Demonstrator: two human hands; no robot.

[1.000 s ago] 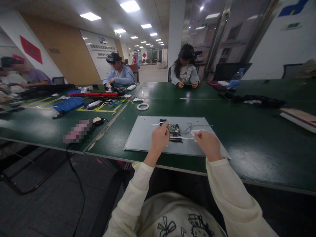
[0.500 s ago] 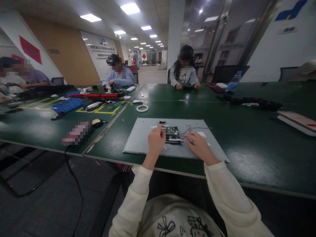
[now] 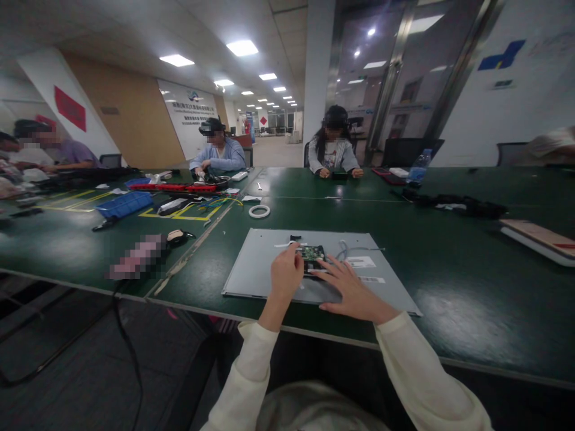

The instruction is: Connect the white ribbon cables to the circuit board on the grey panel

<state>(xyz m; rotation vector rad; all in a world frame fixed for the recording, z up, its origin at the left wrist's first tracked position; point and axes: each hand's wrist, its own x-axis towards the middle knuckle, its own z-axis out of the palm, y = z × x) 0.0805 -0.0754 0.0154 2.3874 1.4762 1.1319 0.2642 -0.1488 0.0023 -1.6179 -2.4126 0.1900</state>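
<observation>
A grey flat panel [image 3: 258, 272] lies near the front edge of the green table, with a green circuit board [image 3: 313, 253] on its middle. At the board's left side is my left hand [image 3: 286, 272], its fingers curled together; what they grip, if anything, is too small to make out. My right hand [image 3: 348, 290] has its fingers spread over the panel, fingertips at the board's right and lower edge. Behind that hand a grey cable [image 3: 359, 248] runs across the panel. White labels [image 3: 360, 262] are stuck to the panel's right part.
A white tape ring [image 3: 259, 211] lies behind the panel. To the left are a blue tray [image 3: 124, 205], a red strip [image 3: 179, 187], wires and a pinkish blurred object [image 3: 139, 256]. A bottle [image 3: 419, 167] and black straps stand or lie at right. Several people sit around.
My right hand has let go of the grey cable, moved left to the board and spread its fingers. My left hand stays by the board. The camera view has tilted up a little.
</observation>
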